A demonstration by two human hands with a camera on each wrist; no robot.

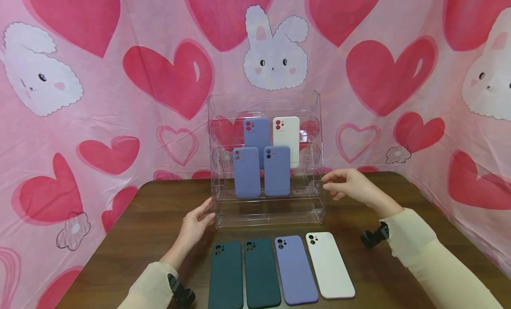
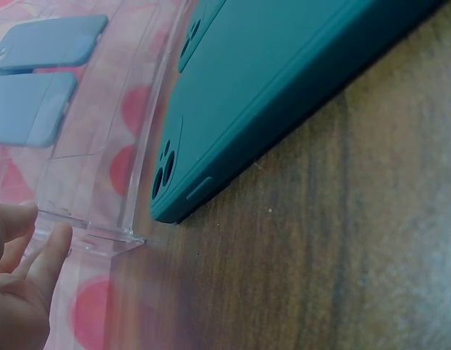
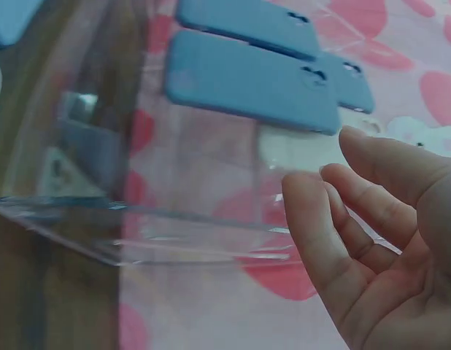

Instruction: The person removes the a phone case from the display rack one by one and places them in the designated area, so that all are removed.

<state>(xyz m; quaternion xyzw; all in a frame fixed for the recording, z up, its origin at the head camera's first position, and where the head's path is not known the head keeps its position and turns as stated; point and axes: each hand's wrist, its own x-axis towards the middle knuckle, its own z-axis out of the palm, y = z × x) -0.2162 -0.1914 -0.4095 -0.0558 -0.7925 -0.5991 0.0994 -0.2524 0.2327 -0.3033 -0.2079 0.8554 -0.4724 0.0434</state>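
A clear acrylic tiered rack (image 1: pixel 267 220) stands on the table. My left hand (image 1: pixel 195 224) is at its lower left side, fingertips against the side panel, fingers loosely extended. Beside the rack's right side is my right hand (image 1: pixel 353 187), its fingers loosely bent and holding nothing; whether they touch the panel I cannot tell. On one tier lean two lavender phone cases (image 1: pixel 246 172). Behind them on a higher tier are another lavender case (image 1: pixel 252 134) and a white case (image 1: pixel 293 140), both partly covered.
In front of the rack, two dark green phone cases (image 1: pixel 226 273), a lavender case (image 1: pixel 296 273) and a white case (image 1: pixel 330 264) lie in a row on the wooden table (image 1: pixel 159 207). A pink cloth (image 1: pixel 231 78) with hearts and rabbits hangs behind.
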